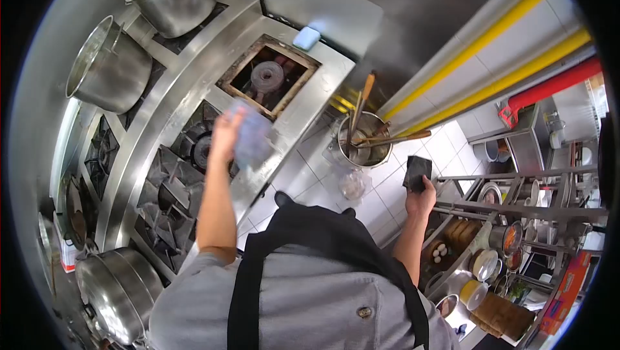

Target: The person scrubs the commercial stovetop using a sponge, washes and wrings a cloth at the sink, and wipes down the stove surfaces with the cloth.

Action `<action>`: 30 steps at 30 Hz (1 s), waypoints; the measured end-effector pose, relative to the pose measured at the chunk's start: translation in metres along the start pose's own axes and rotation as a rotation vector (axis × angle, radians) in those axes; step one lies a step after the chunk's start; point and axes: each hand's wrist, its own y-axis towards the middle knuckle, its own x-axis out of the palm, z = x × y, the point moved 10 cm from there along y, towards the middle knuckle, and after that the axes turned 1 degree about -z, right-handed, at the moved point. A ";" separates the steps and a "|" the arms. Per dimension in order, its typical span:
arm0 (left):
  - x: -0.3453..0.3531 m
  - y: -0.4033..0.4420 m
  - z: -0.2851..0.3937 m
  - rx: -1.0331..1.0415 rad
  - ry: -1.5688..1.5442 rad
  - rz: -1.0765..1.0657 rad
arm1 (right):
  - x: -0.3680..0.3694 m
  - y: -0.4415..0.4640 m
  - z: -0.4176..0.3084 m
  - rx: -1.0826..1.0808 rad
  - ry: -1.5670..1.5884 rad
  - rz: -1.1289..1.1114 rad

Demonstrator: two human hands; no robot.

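Note:
My left hand [227,132] is closed on a bluish-grey cloth [252,135], blurred by motion, over the front of the steel stove top [332,69]. Just beyond the cloth lies an open square burner well [267,77] with a round burner inside. A light blue sponge [306,38] rests on the stove's far edge. Out to the right, my right hand [422,199] grips a dark, block-like object [418,173] above the tiled floor.
Two large steel pots [115,72] stand at the upper left, and a lidded one [119,292] at the lower left. A bucket of long-handled tools [371,156] is on the floor ahead. Metal shelving [516,208] with food containers fills the right side. Yellow pipes [484,20] run along the wall.

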 end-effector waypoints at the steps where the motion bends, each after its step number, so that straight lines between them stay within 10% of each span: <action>1: 0.026 -0.001 -0.051 0.014 0.257 0.008 | 0.006 -0.004 -0.007 -0.003 -0.008 -0.024; 8: 0.273 -0.121 -0.143 -0.011 0.928 -0.687 | -0.026 0.005 -0.055 0.078 -0.118 -0.149; 20: 0.286 -0.155 -0.180 0.007 1.029 -0.443 | -0.167 0.039 -0.133 0.118 -0.074 -0.052; 30: 0.416 -0.151 -0.184 0.159 1.003 -0.835 | -0.197 0.023 -0.166 0.017 0.160 0.043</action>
